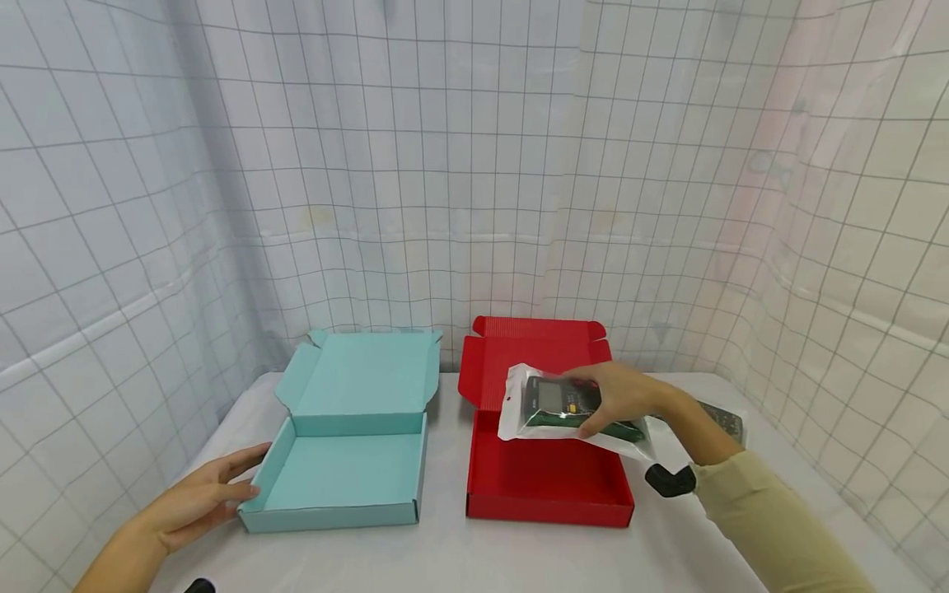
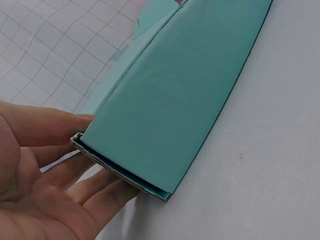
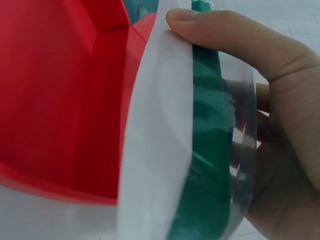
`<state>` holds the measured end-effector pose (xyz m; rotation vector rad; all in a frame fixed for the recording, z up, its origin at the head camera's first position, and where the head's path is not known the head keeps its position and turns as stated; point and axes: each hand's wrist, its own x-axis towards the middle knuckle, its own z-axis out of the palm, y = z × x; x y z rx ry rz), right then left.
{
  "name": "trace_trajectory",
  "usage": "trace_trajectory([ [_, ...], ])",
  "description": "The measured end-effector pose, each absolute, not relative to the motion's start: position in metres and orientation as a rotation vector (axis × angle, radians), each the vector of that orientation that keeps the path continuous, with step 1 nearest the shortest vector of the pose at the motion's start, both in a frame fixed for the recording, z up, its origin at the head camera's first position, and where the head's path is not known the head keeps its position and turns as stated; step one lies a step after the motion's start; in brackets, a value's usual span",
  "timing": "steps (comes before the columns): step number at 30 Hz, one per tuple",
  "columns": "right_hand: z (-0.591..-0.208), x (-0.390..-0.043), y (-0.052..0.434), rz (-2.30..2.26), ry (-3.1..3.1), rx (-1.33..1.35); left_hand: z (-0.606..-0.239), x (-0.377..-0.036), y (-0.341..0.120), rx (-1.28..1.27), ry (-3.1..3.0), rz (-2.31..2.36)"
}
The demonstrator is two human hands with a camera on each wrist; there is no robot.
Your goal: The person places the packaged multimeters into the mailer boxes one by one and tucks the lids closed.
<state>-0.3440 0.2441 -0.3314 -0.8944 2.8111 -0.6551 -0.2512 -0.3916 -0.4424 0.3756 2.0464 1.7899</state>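
Meter in a clear-fronted pouch hangs over the red box, in front of its raised lid. We see the right hand gripping the pouch from above, thumb on the near long edge and fingers beyond, spread only as wide as the pack. We judge that holding it near the middle suits its length and balances the weight. Whether the pouch touches the box we cannot tell.

To the left, we find the teal box with its lid folded back too, and the left hand at its near corner: thumb over the rim, fingers loosely along the outside, a light hold that probably steadies the wall. Both boxes face the person on the white counter, within easy reach. A second packed device lies partly behind the right forearm.

From the head we read the meter's screen and buttons; the right wrist view instead gives us the pouch's white back and a green side. Only the left wrist view shows us the gap in the teal box's doubled wall.
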Motion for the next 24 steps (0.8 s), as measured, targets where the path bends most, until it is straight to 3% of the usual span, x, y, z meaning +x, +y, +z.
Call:
trace_trajectory([
  [24,-0.336,-0.359,0.196,-0.674,2.721,-1.108,-0.444,-0.251,-0.394,0.380,2.023,1.812],
])
